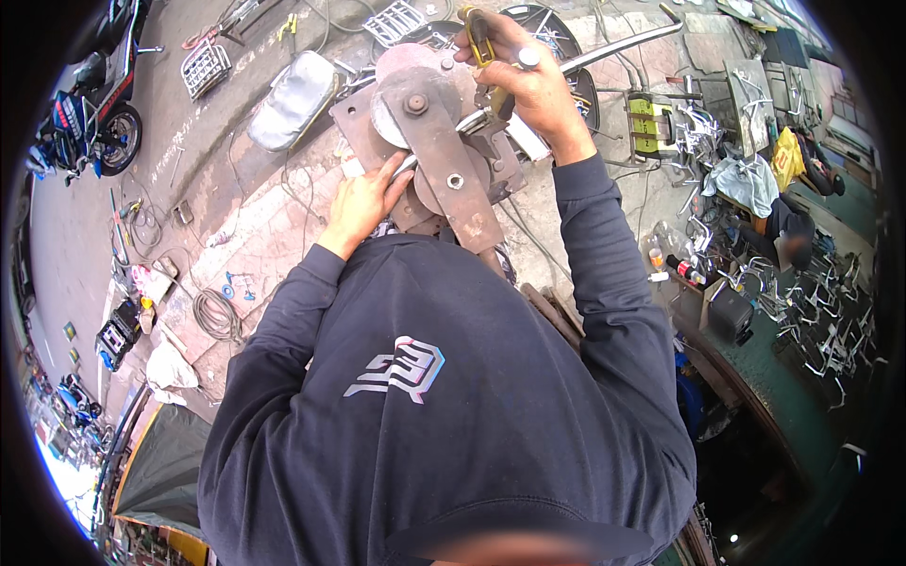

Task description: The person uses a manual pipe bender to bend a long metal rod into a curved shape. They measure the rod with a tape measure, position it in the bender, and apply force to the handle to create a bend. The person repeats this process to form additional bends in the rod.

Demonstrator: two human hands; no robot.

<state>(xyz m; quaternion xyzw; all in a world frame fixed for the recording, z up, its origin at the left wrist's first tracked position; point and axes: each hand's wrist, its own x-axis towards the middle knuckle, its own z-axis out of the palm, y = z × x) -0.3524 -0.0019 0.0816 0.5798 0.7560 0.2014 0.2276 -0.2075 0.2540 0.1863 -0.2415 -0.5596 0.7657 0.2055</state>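
A heavy rust-brown bending jig with a round disc and bolt (415, 102) stands in front of me. Its flat steel bar (451, 174) slants across the top toward my body. My left hand (363, 206) is at the jig's left side, fingers closed on a short visible length of bright metal tube (406, 166); the bar hides the rest. Beyond the bar, my right hand (540, 90) is closed around a hand tool with yellow-and-dark handles (479, 40), its exact kind unclear. The tool's lower part is close to a shiny metal cylinder (474, 121) on the jig.
A long bent chrome tube (623, 45) extends right beyond my right hand. A grey padded seat (294, 99) lies left of the jig. Cables and a coiled hose (217, 314) cross the ground. At right are a yellow-green device (645, 124), piled metal frames and another person (791, 231).
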